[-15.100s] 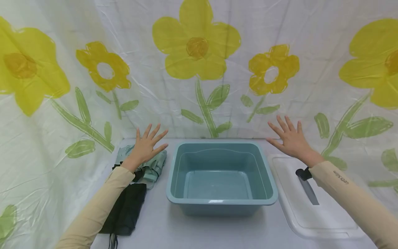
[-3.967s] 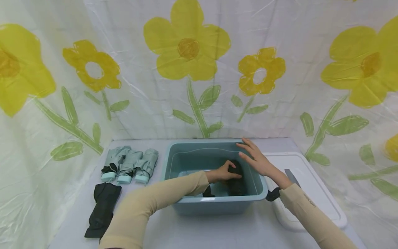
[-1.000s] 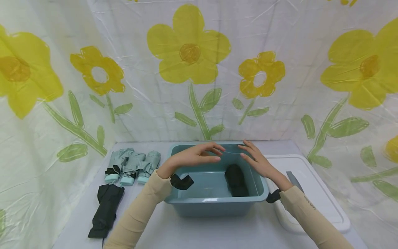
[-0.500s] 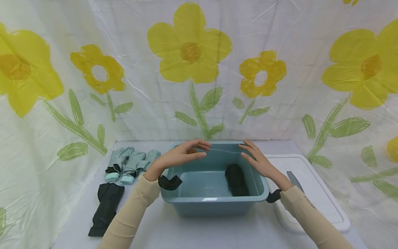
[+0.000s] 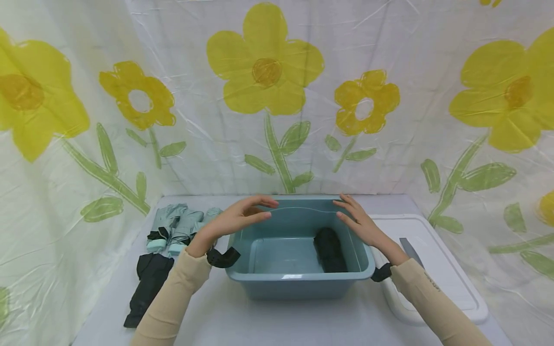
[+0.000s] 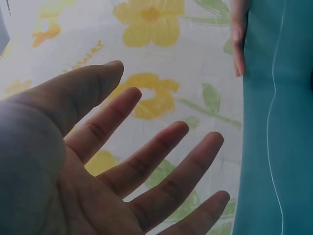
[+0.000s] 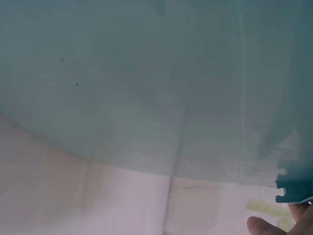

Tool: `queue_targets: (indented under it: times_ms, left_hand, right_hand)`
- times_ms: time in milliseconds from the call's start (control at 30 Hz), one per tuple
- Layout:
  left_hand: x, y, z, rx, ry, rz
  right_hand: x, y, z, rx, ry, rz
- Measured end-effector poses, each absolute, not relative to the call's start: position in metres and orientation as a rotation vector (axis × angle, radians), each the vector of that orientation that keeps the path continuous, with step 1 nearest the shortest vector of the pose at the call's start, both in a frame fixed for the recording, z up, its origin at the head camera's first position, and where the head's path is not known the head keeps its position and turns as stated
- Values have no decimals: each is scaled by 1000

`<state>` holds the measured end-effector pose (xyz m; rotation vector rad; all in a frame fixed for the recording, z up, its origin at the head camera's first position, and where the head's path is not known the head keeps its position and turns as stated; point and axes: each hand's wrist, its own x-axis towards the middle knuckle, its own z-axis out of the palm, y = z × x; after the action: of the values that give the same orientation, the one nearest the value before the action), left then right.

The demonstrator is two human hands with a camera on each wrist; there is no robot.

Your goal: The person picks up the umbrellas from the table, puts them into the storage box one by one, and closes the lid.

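Note:
A blue-green plastic bin (image 5: pixel 298 277) stands mid-table, with a black bundle (image 5: pixel 330 250), apparently a folded umbrella, lying along its right side. My left hand (image 5: pixel 238 215) hovers over the bin's left rim, fingers relaxed and holding nothing; the left wrist view shows its spread fingers (image 6: pixel 166 188). At the right rim is my right hand (image 5: pixel 359 223), fingers loosely extended over the bin's back right corner. In the right wrist view its fingertips (image 7: pixel 264 227) appear by the bin's edge. Left of the bin lie light green folded umbrellas (image 5: pixel 166 221) and another black bundle (image 5: pixel 149 288).
A white lid (image 5: pixel 446 278) with a grey handle (image 5: pixel 410 252) lies on the table right of the bin, partly under my right forearm. Behind the table hangs a white cloth (image 5: pixel 303 154) printed with yellow flowers. Black camera mounts (image 5: pixel 222 258) sit at my wrists.
Earlier the bin was empty; my left hand held the black bundle inside it, then let go. Over the last second the left hand moved left, while the right stayed at the rim.

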<state>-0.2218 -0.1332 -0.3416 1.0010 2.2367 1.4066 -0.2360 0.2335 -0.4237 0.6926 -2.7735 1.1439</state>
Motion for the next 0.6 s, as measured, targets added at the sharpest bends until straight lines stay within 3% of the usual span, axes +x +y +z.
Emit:
queue_targets:
  times_ms: [600]
  left_hand:
    - [-219, -172, -358, 895, 2419, 1500]
  right_hand:
    - [-236, 234, -424, 700, -2760, 1189]
